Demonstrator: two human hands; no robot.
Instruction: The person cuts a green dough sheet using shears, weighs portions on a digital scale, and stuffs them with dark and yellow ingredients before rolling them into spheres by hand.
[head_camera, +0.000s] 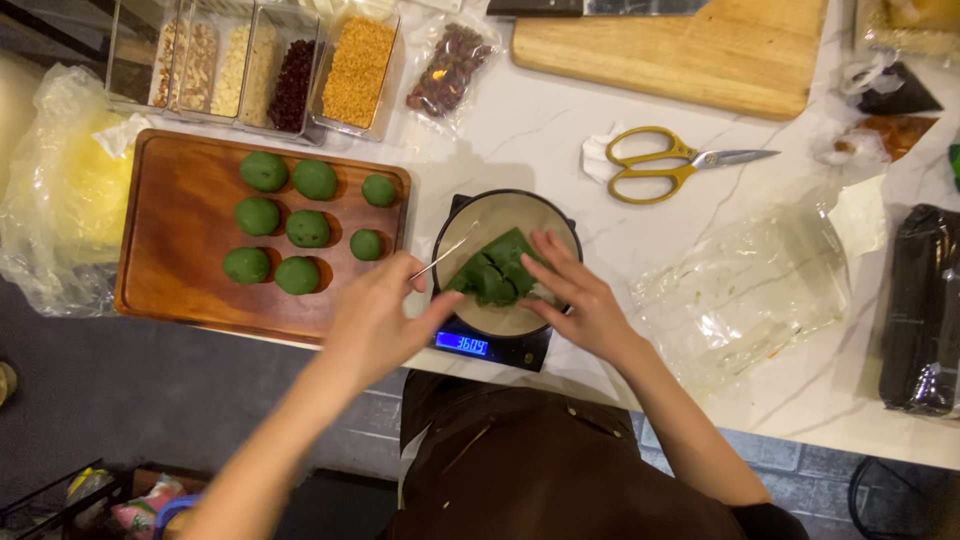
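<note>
— What is on the scale, from where you stand?

— A pale round bowl (507, 212) sits on a small black digital kitchen scale (492, 348), its blue display lit. Inside the bowl lies a lump of dark green dough (497, 270), cracked into several pieces.

— And the hands?

— The left hand (375, 322) is closed around a thin metal utensil (446, 254), likely a knife or spatula, whose tip reaches the edge of the dough. The right hand (577, 296) rests on the bowl's near right rim, fingers spread, fingertips touching the dough without gripping it.

— What lies to the person's left?

— A wooden tray (180, 270) carrying eight green dough balls (308, 228), set in loose rows; the two nearest the bowl are smaller. Beyond the tray stands a clear divided box (140, 60) of nuts, seeds and dark dried fruit, with a small bag of reddish beans (450, 68) beside it. A crumpled plastic bag with something yellow inside (62, 180) hangs off the counter's left end.

— And to the right?

— Yellow-handled scissors (668, 163) lie shut on the white marble counter (560, 120), in front of a wooden cutting board (700, 45). An empty clear plastic bag (745, 290) sits just beside the scale, and a black wrapped package (922, 310) is at the far right edge.
</note>
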